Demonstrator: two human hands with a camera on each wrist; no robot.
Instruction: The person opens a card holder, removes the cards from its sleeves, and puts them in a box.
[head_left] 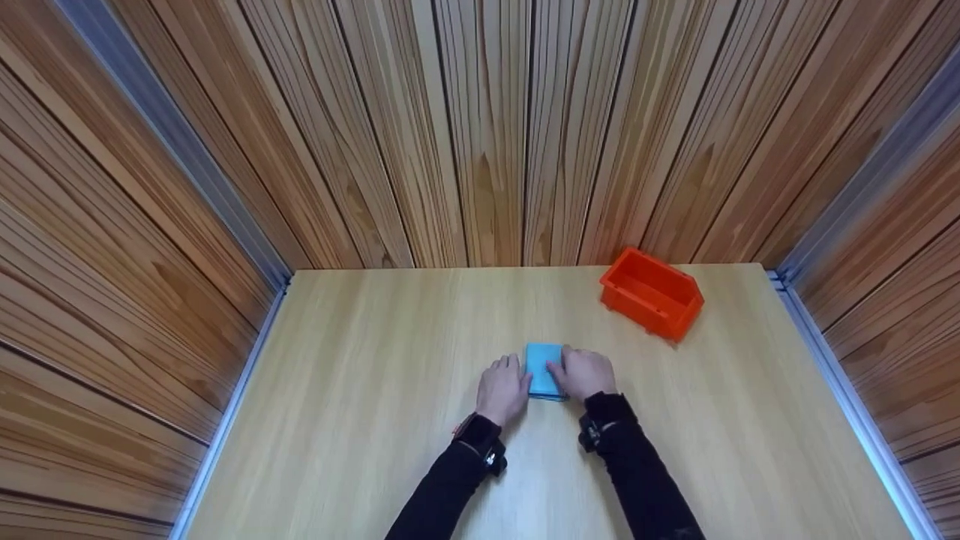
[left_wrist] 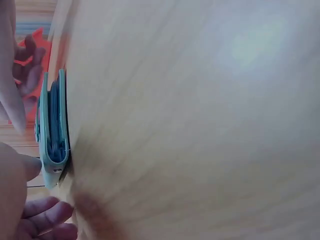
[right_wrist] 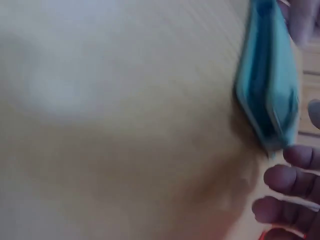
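A small light-blue folded wallet (head_left: 541,367) lies on the table between both hands. Its layered edge faces the left wrist camera, where the wallet (left_wrist: 53,125) shows dark inner folds and a small snap-like mark near one end. My left hand (head_left: 502,390) rests at the left side, with the thumb (left_wrist: 31,167) right at the folded edge and the other fingers loosely extended beside it. Over the right side is my right hand (head_left: 588,372), its thumb above the top face. In the right wrist view, the right fingers (right_wrist: 282,180) are spread and loosely bent beside the wallet.
An orange-red open bin (head_left: 651,294) stands at the back right of the light wooden table (head_left: 390,337). Wood-panelled walls (head_left: 487,150) enclose the back and both sides, with metal rails (head_left: 847,405) along the side edges.
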